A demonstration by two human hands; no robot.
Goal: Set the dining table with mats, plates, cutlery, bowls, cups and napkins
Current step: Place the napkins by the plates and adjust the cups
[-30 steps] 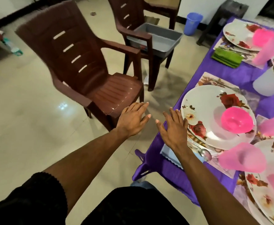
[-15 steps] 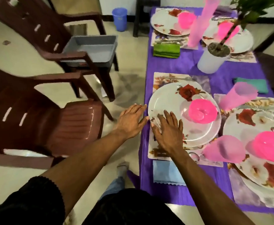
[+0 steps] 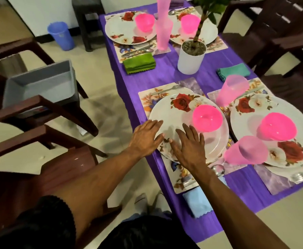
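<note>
Nearly set: straight fingers (image 3: 156,123) spread wide over the near plate (image 3: 174,115), holding nothing.

Flat and relaxed on both sides, left hand (image 3: 145,139) at the plate's left rim by the desk (image 3: 165,72) edge, right hand (image 3: 189,148) over its near rim, just beside; contact with the plate hard to tell. Directly ahead of the right hand, on the same plate: pink bowl (image 3: 207,118), nearer that hand than the left. Beneath the plate, a floral mat (image 3: 150,97); fork (image 3: 167,88) along its far edge, pale blue napkin (image 3: 199,202) at the near desk edge under the right forearm. Further right, a cup (image 3: 246,151) beside the next plate. Probably a last nudge to square the plate on its mat.
</note>
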